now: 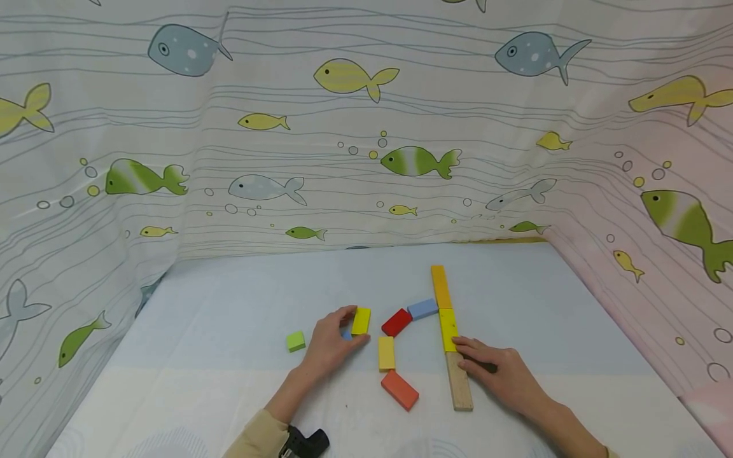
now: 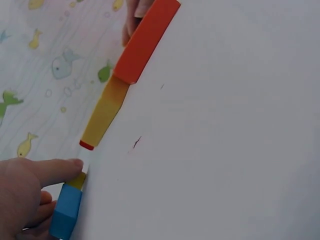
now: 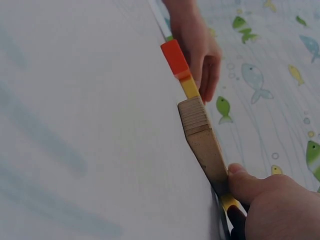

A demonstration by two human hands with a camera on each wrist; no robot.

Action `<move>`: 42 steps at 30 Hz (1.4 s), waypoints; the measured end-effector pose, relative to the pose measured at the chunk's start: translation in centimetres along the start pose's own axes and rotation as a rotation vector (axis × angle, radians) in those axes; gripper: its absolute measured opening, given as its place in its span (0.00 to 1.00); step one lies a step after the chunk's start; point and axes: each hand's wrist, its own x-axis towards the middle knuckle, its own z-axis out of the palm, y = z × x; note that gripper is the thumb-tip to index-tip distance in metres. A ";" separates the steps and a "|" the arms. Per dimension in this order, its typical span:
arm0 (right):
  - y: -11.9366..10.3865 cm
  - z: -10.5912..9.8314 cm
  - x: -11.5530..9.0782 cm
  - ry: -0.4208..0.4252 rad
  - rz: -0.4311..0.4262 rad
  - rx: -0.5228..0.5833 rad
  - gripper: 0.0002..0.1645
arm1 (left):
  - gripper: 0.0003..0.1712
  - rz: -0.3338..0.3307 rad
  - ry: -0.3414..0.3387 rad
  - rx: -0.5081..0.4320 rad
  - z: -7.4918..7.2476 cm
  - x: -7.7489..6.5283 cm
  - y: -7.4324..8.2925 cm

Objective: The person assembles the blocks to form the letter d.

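My left hand [image 1: 328, 338] pinches a yellow block [image 1: 361, 320] between thumb and forefinger at its two ends. A blue block [image 1: 346, 334] lies partly hidden beside that hand; it shows better in the left wrist view as a blue block [image 2: 66, 212]. My right hand [image 1: 506, 375] touches the right side of a straight row, its fingertips near the joint between a yellow block [image 1: 448, 324] and a plain wooden block [image 1: 460, 385]. An orange-yellow block [image 1: 440, 286] forms the row's far end. In the right wrist view, the thumb [image 3: 241, 177] meets the wooden block's side.
Between the hands, a blue block [image 1: 422, 309], a red block [image 1: 396, 322], a pale yellow block [image 1: 386, 353] and an orange-red block [image 1: 400, 390] form a bent chain leading off the row. A green block [image 1: 295, 341] lies left of my left hand. A fish-print curtain [image 1: 343, 146] surrounds the table.
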 end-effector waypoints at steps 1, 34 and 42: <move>0.0 0.0 0.0 0.001 -0.002 0.001 0.22 | 0.37 -0.003 -0.001 0.000 0.0 0.0 0.0; -0.2 -0.1 0.1 -0.005 0.011 -0.042 0.22 | 0.26 0.046 0.064 -0.053 0.5 -0.4 0.3; -0.3 -0.2 0.1 -0.015 0.028 -0.044 0.22 | 0.25 0.046 0.075 -0.071 0.4 -0.7 0.4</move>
